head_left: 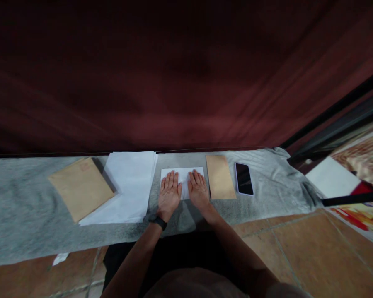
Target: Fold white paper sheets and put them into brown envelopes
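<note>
A white sheet of paper (184, 174), seemingly folded, lies crosswise on the grey cloth in front of me. My left hand (169, 192) rests flat on its left half, fingers stretched out, a dark band on the wrist. On the right half my right hand (198, 189) also lies flat with its fingers extended. Both palms cover much of the paper. Just right of it is a brown envelope (220, 177). To the left lies a stack of white paper sheets (129, 186), partly under a pile of brown envelopes (82, 188).
A phone (244, 179) with a dark screen lies right of the single envelope. Grey cloth (25, 207) covers the narrow surface, bunched at its right end. A dark red curtain (186, 82) hangs behind. Dark bars and printed panels stand at right; a white scrap (60, 258) is on the tiles.
</note>
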{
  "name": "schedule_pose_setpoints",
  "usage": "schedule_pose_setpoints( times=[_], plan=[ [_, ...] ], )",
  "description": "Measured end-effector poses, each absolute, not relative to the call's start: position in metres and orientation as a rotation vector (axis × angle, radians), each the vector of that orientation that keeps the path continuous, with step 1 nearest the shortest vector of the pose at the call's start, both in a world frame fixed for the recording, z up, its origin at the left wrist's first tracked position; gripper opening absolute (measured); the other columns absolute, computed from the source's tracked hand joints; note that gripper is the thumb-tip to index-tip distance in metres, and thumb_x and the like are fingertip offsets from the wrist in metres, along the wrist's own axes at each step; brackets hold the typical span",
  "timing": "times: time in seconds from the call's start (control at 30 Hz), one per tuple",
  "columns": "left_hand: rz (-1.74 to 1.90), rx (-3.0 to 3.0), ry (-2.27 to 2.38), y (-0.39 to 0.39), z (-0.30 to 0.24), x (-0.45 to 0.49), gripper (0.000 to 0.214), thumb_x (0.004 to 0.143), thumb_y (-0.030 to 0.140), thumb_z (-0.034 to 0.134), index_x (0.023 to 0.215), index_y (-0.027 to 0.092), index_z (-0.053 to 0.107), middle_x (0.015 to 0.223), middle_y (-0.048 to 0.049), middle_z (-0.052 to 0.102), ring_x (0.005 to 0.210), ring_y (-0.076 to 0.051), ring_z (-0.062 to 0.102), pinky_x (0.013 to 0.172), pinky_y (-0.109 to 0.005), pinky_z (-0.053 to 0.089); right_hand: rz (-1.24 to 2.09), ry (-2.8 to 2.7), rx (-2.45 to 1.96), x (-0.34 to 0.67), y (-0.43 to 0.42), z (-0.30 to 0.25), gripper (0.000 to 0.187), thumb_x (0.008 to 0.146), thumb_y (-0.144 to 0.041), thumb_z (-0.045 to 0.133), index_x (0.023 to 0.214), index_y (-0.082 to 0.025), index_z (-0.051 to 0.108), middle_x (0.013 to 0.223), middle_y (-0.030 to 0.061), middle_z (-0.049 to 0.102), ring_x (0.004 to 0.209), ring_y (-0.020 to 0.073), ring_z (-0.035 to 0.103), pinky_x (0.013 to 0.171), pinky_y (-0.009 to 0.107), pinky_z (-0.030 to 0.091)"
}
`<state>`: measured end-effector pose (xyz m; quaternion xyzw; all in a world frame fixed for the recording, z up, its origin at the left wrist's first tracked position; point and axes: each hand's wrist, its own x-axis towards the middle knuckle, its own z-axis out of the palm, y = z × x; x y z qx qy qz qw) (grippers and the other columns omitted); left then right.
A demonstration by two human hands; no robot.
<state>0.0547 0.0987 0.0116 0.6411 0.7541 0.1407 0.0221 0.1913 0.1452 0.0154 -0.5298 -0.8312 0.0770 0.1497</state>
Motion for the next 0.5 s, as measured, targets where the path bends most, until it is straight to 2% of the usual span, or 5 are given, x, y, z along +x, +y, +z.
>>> schedule_pose_setpoints(
  times=[0.23, 0.5],
  plan=[
    [0.345, 2.065, 2.302, 0.096, 0.016, 0.053, 0.060, 0.098, 0.015, 0.031, 0.158, 0.009, 0.035, 0.166, -0.0138, 0.031, 0.157, -0.025, 0.019, 0.128, -0.048, 0.020, 0.295, -2.484, -1.293, 0.153, 0.150, 0.017, 0.050, 0.109, -0.033, 0.031, 0.153, -0.012, 0.046, 0.162, 0.0105, 0.039, 0.152, 0.0219, 0.033, 0.125, 0.041, 0.028],
    [0.455, 2.014, 2.350, 0.099, 0.011, 0.054, 0.058, 0.102, 0.027, 0.030, 0.157, 0.009, 0.037, 0.165, -0.0145, 0.032, 0.156, -0.025, 0.022, 0.128, -0.049, 0.021, 0.179, -2.436, -1.395, 0.183, 0.155, 0.004, 0.054, 0.108, -0.036, 0.040, 0.157, -0.014, 0.039, 0.163, 0.0139, 0.037, 0.153, 0.0243, 0.032, 0.124, 0.046, 0.027]
  ],
)
